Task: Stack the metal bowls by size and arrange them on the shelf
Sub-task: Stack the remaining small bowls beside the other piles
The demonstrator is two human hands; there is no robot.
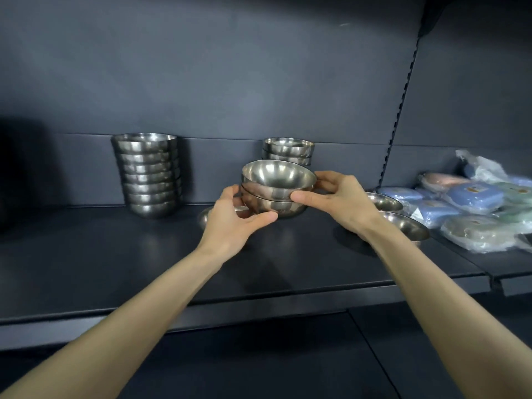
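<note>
I find the left hand (230, 214) and right hand (342, 197) both grasping the nested pair of bowls (273, 207) at the shelf (115, 254). Risk: the slick top bowl (277, 178) could slide off if the pair is tipped.

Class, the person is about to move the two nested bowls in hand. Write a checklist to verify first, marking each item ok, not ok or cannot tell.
1. Grip of left hand on lower bowl: ok.
2. Grip of right hand on upper bowl: ok.
3. Is the upper bowl nested in the lower bowl: ok.
4. Does the pair match the tall stack in size: cannot tell.
5. Bare shelf beside the tall stack for placing: ok.
6. Are all loose bowls gathered: not ok, some lie at the right.
</note>
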